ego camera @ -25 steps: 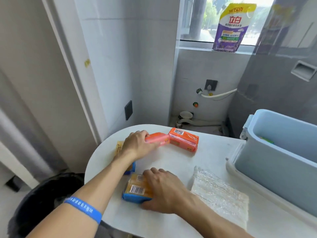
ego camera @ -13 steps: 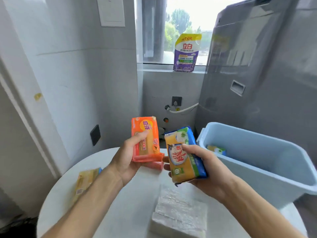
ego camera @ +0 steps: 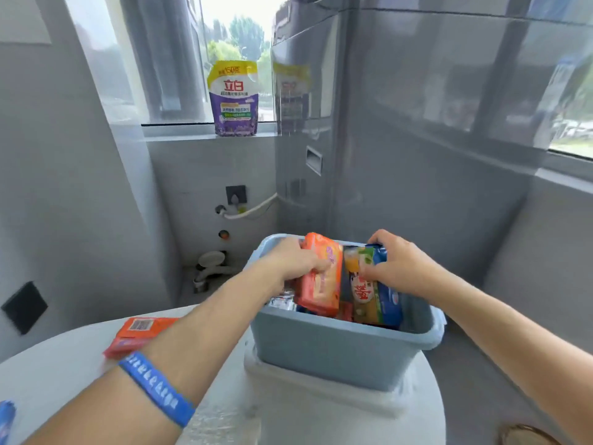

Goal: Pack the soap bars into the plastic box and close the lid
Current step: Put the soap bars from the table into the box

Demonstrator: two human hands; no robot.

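Note:
A light blue plastic box [ego camera: 337, 351] stands on the white round table [ego camera: 57, 377], resting on a whitish lid [ego camera: 321, 396]. My left hand [ego camera: 293, 260] grips an orange soap bar [ego camera: 321, 277], held upright inside the box's opening. Beside it my right hand [ego camera: 398, 264] grips a yellow and blue soap bar [ego camera: 372, 300], its lower end down in the box. More wrapped soap lies at the bottom, mostly hidden. Another orange soap bar [ego camera: 138, 334] lies on the table under my left forearm. A blue wrapper edge [ego camera: 5, 419] shows at the far left.
A purple and yellow detergent pouch [ego camera: 233, 97] stands on the window sill. A tall grey appliance [ego camera: 401, 139] rises right behind the box. Pipes and a drain [ego camera: 208, 268] sit on the floor beyond the table. A brown round thing [ego camera: 526, 436] peeks in at bottom right.
Both hands have carried their soap bars from above the table to the right, into the box's opening. The view has swung towards the box.

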